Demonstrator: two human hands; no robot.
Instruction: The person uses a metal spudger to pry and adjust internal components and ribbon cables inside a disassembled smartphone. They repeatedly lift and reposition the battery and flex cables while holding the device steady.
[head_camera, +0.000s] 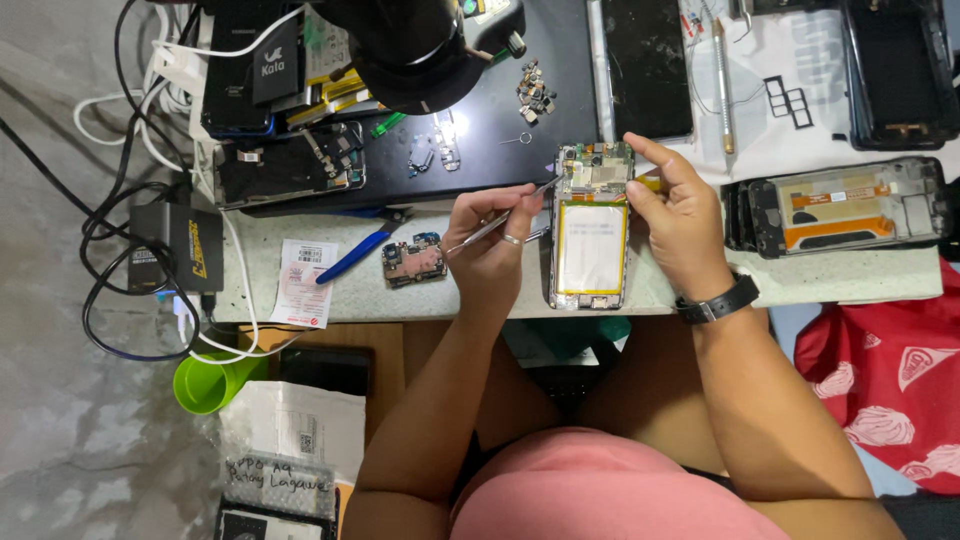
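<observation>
An opened phone (590, 230) lies on the bench edge, back off, its silver battery and upper circuit board exposed. My left hand (492, 245) grips metal tweezers (500, 218) whose tip reaches the phone's upper left corner. My right hand (675, 215) rests against the phone's right side and holds a small yellow tool (648, 183) between thumb and fingers at the board. A dark band is on my right wrist.
A loose circuit board (412, 259), blue-handled pliers (355, 255) and a paper slip (302, 283) lie left of my hands. Another dismantled phone frame (840, 205) sits right. A black mat (470, 120) with small parts, a screen panel (647, 65), cables (130, 200) and a charger box (180, 245) lie beyond.
</observation>
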